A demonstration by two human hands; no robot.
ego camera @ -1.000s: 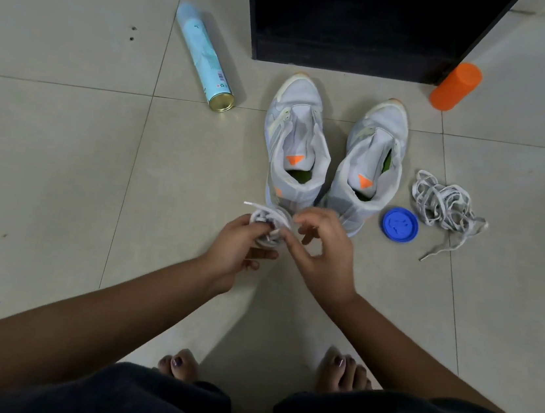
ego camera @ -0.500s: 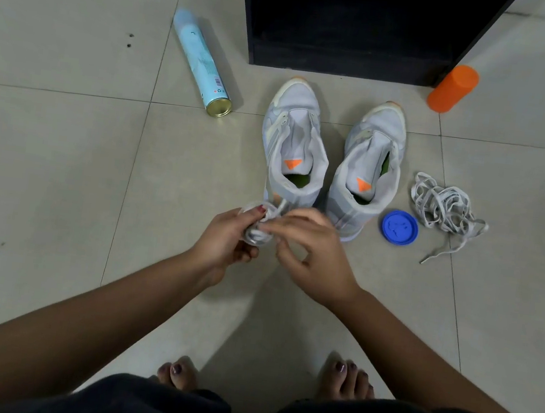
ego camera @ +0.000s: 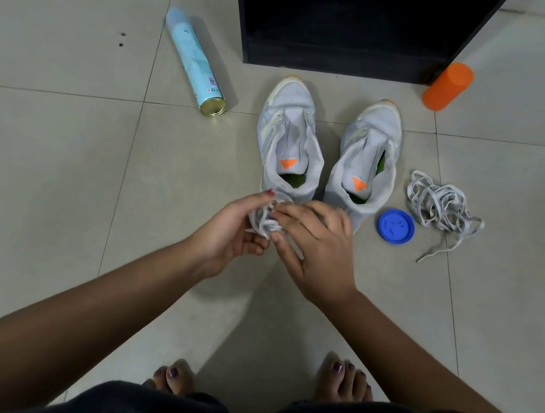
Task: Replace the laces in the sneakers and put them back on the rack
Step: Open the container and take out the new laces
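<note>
Two white sneakers without laces stand side by side on the tiled floor, toes pointing away: the left sneaker (ego camera: 289,139) and the right sneaker (ego camera: 369,160). Just in front of the left sneaker's heel, my left hand (ego camera: 230,232) holds a small white lace bundle (ego camera: 266,221). My right hand (ego camera: 317,246) pinches strands of the same bundle from the right. A second pile of white laces (ego camera: 439,203) lies loose on the floor to the right of the sneakers. The black rack (ego camera: 352,24) stands open right behind the sneakers.
A light blue spray can (ego camera: 196,63) lies on its side at the left. An orange cylinder (ego camera: 448,86) lies beside the rack's right corner. A blue round lid (ego camera: 396,226) sits by the right sneaker's heel. My bare feet (ego camera: 174,378) are below.
Both hands have shifted a little with the lace bundle and keep working it in front of the left sneaker's heel. The camera view has tilted slightly. The sneakers and loose laces have not moved.
</note>
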